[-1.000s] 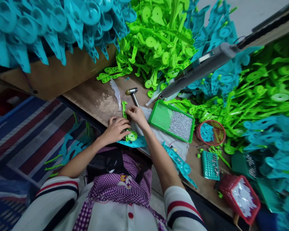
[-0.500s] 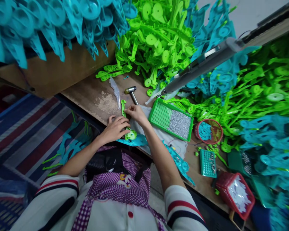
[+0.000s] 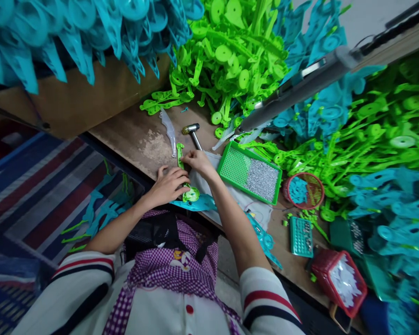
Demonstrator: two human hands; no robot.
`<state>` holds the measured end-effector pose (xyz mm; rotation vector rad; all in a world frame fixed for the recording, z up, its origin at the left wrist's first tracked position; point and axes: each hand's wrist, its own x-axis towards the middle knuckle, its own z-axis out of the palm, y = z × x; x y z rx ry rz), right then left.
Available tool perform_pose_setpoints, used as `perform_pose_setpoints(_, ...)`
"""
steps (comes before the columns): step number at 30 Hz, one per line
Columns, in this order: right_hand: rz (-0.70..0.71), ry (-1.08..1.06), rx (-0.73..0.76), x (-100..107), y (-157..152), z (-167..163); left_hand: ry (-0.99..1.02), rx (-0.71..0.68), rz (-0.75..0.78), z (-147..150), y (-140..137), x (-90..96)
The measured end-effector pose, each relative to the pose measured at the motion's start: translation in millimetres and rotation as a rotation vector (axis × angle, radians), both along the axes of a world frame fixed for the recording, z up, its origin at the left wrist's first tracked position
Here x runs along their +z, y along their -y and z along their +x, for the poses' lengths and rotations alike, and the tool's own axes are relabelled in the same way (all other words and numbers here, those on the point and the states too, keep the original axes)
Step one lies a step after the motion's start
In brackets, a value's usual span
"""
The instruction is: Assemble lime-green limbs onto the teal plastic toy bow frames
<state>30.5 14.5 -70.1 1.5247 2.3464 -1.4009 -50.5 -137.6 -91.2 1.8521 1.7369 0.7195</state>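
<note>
A long lime-green plastic piece (image 3: pixel 180 151) with a round disc at its near end lies across a blue plastic part (image 3: pixel 206 203) at the table edge. My left hand (image 3: pixel 169 185) rests over the middle of the green piece, fingers stretched and a little apart, pressing on it. My right hand (image 3: pixel 198 162) is at the piece's upper half, thumb and fingertips pinched together against it. Whatever sits between those fingertips is too small to make out. Just beyond lie a small hammer (image 3: pixel 191 130) and a translucent curved plastic piece (image 3: pixel 168 131).
A green tray (image 3: pixel 230 178) holds many small metal pins. Right of it stand a red basket (image 3: pixel 316 196) of blue bits, a teal tray (image 3: pixel 296 236) and a red container (image 3: pixel 323 272) of white pieces. A grey tool (image 3: pixel 300 90) slants overhead; green parts (image 3: pixel 226 70) are heaped behind.
The view has shifted very slightly. Both hands stay on the green piece in nearly the same pose, with my right fingertips still pinched at its upper half.
</note>
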Motion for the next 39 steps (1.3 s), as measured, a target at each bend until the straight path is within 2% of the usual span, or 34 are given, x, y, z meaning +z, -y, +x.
perform_pose_setpoints(2,-0.024,0.028,0.034,0.8,-4.6,-3.9,0.000,0.000,0.001,0.0,0.1,-0.5)
perform_pose_setpoints(7,-0.191,0.094,0.096,7.2,-14.2,-14.1,0.009,0.000,0.005,-0.1,-0.1,-0.5)
perform_pose_setpoints(12,-0.181,0.108,0.105,10.7,-10.0,-11.8,-0.004,0.004,-0.002,0.6,-0.5,2.0)
perform_pose_setpoints(15,-0.080,0.057,0.139,12.2,-0.3,1.8,0.002,0.010,-0.013,0.9,-0.4,3.1)
perform_pose_setpoints(18,0.162,0.061,0.147,15.5,13.9,17.0,0.015,0.007,-0.012,0.5,0.1,3.6)
perform_pose_setpoints(20,0.275,0.098,0.135,18.1,24.6,23.1,0.016,0.009,-0.010,0.1,0.0,4.5)
perform_pose_setpoints(26,0.453,0.180,0.097,22.4,45.3,26.4,0.008,0.007,-0.080,1.2,-3.5,8.2)
perform_pose_setpoints(30,0.447,0.100,0.065,19.4,45.8,29.2,0.048,-0.052,-0.082,-9.1,-0.5,8.0)
perform_pose_setpoints(33,0.432,0.046,0.051,13.7,44.3,30.9,0.181,-0.124,-0.032,-30.0,2.0,11.6)
perform_pose_setpoints(36,0.450,0.037,0.029,8.7,44.2,30.3,0.234,-0.037,0.083,-52.8,-9.5,18.2)
perform_pose_setpoints(39,0.501,0.028,0.055,6.8,46.6,26.3,0.159,0.048,0.129,-67.7,-39.3,20.8)
